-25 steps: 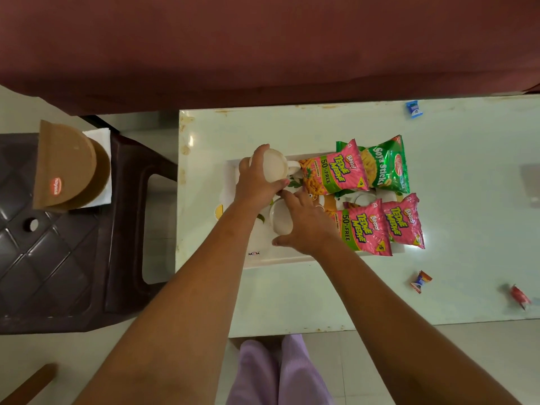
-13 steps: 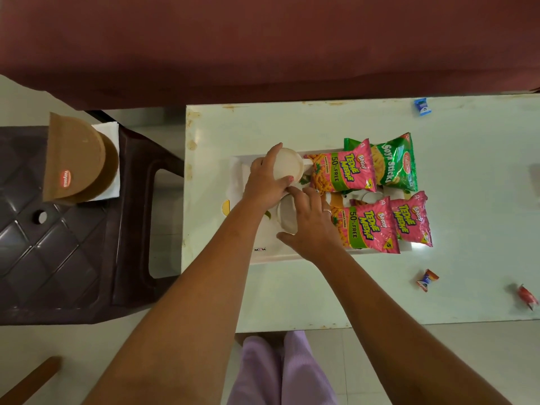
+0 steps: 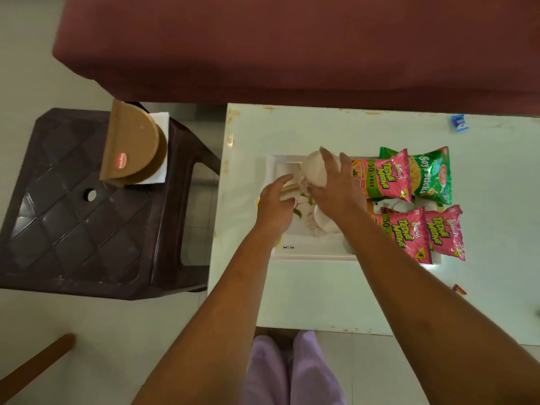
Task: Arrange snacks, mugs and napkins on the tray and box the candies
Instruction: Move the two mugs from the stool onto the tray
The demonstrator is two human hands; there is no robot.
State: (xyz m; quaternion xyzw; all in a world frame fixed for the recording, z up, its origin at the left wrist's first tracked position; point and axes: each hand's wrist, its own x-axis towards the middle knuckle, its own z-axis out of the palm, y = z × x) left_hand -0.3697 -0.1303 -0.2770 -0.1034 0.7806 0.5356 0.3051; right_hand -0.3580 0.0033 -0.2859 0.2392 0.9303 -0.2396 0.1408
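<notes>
Now the right hand point(image 3: 336, 188) has taken over the white ceramic mug point(image 3: 317, 172) at the upper left of the white rectangular tray point(image 3: 306, 252), where half a second ago the left hand point(image 3: 274, 209) clasped it and the right hand covered the lower mug; the left hand has slipped down and to the left and hovers loosely open over the tray's flower print, gripping nothing. The right hand's fingers curl around the upper mug's far side, holding it tilted so its pale base faces the camera. The second white mug point(image 3: 324, 222) sits just below, partly hidden under the right wrist. On the tray's right half lie a pink Tedhe Medhe snack packet point(image 3: 382, 178) overlapping a green Soya Sticks packet point(image 3: 429, 173), and below them two more pink packets point(image 3: 420, 232) side by side. At the upper right of the frame a blue wrapped candy point(image 3: 459, 123) rests on the pale table point(image 3: 321, 296), and an orange candy point(image 3: 459, 289) lies near the right edge. On the dark plastic stool point(image 3: 81, 206) at left, a brown cardboard box point(image 3: 131, 147) stands on white napkins point(image 3: 162, 121).
</notes>
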